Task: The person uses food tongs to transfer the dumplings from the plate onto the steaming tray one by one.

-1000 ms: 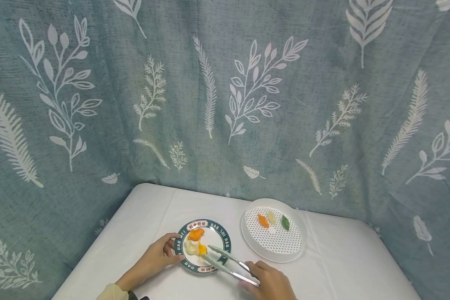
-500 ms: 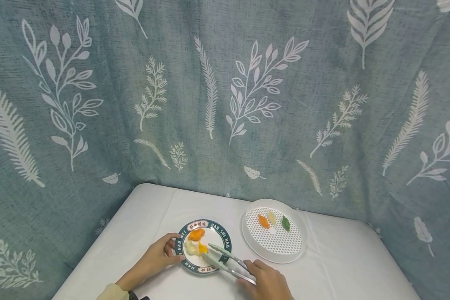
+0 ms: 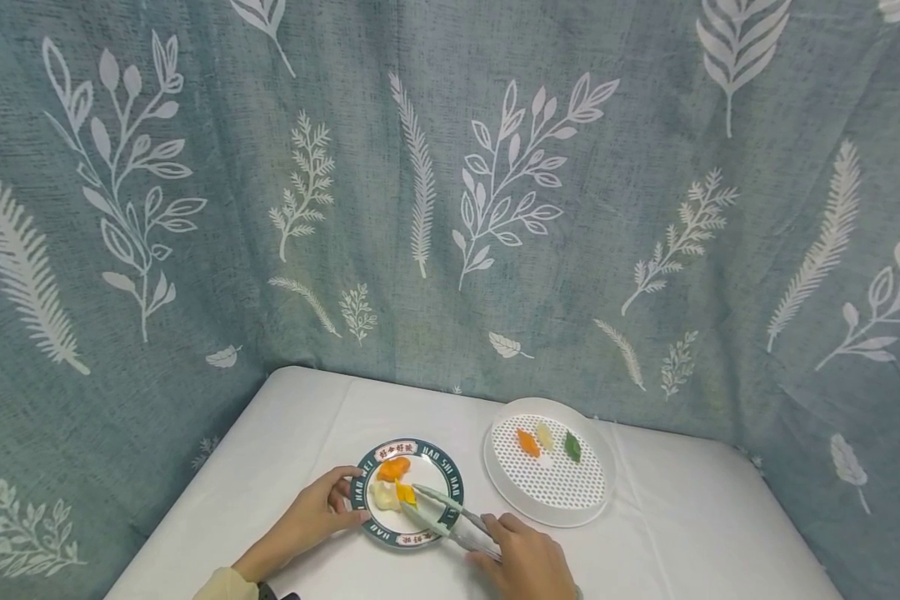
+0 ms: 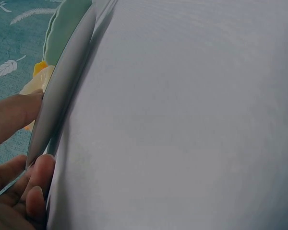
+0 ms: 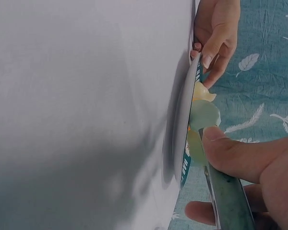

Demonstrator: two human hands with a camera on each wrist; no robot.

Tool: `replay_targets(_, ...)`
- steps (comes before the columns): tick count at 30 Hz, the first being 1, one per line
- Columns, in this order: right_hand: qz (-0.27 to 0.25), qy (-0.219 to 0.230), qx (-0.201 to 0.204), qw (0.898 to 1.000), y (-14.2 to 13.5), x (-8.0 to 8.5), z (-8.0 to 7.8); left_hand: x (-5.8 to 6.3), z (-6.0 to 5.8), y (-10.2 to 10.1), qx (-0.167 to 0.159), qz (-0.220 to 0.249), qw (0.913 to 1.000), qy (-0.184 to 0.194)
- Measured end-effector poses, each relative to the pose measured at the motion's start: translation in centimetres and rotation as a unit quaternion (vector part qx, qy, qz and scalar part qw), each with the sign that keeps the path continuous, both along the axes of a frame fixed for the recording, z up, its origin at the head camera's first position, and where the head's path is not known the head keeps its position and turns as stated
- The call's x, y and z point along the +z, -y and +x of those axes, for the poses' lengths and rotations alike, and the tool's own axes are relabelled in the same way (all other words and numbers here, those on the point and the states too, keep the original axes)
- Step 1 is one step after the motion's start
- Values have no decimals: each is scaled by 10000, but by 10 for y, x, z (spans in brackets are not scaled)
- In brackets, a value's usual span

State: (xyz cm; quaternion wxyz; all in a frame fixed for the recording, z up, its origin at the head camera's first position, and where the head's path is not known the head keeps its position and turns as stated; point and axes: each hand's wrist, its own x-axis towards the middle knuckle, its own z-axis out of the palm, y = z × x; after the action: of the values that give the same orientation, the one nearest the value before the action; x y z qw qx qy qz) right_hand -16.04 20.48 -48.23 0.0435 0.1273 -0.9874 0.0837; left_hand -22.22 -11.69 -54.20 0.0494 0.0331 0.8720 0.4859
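Note:
My left hand (image 3: 318, 510) grips the left rim of a round plate (image 3: 433, 473) with a dark green lettered border. In the left wrist view the thumb lies over the edge of the plate (image 4: 67, 86), fingers at its underside. On the plate lie an orange dumpling (image 3: 394, 468), a cream dumpling (image 3: 382, 497) and a yellow dumpling (image 3: 406, 494). My right hand (image 3: 531, 562) holds metal tongs (image 3: 441, 498) with pale green tips, thumb pressed along one arm. Their tips lie around or beside the yellow dumpling; whether they touch it I cannot tell.
A round white steamer tray (image 3: 547, 487) with a perforated base stands right of the plate. In it are small orange (image 3: 528, 442), cream (image 3: 544, 435) and green (image 3: 572, 447) dumplings. A leaf-patterned curtain (image 3: 420, 317) hangs behind the white-covered table (image 3: 307, 417).
My right hand and the tongs have moved slightly left and forward, their tips closer to the yellow dumpling. The left hand and the plate stay in place.

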Motion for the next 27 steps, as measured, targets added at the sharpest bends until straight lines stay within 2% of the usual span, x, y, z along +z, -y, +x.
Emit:
replay_targets(5, 31, -54, 30, 10000, 4, 0, -1, -1, 0, 0, -7, 3, 10000, 9)
replay_targets(12, -110, -430, 205, 9988, 5, -4, -3, -2, 0, 0, -30, 24, 10000, -26)
replay_targets(20, -193, -213, 71, 9996, 8, -7, -7, -1, 0, 0, -19, -12, 10000, -4)
replay_targets(27, -251, -275, 250, 9990, 6, -8, -6, -2, -1, 1, -61, 18, 10000, -73)
